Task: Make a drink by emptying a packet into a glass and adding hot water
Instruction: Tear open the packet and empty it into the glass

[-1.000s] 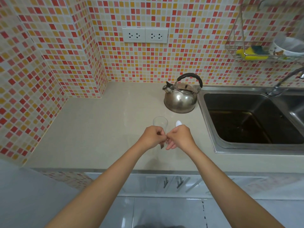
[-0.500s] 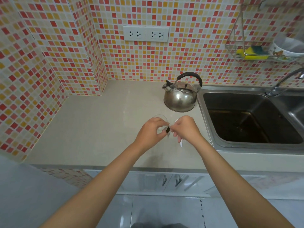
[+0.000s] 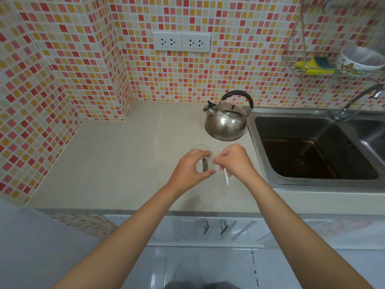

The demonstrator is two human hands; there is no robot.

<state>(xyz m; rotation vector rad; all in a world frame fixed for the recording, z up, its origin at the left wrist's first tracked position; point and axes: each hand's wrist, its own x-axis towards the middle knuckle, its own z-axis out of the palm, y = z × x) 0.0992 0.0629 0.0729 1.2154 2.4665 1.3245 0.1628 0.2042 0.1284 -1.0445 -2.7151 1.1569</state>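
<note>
the clear glass stands upright on the tabletop, near its front edge and a little left of the sink. the left hand is curled around the glass, fingers wrapped on its side. a small dark packet sits over the mouth of the glass, seen through the clear wall — the right hand pinches at it from the right, fingertips closed, touching the left hand's fingers. a thin white strip hangs down from under the right hand; what it is cannot be told. behind the hands, toward the back edge of the tabletop, a steel kettle with a black handle stands just beside the sink's left rim. a tap rises at the sink's back right — above it a wire rack on the tiled wall holds a yellow sponge and a bowl. two sockets sit on the back wall.
</note>
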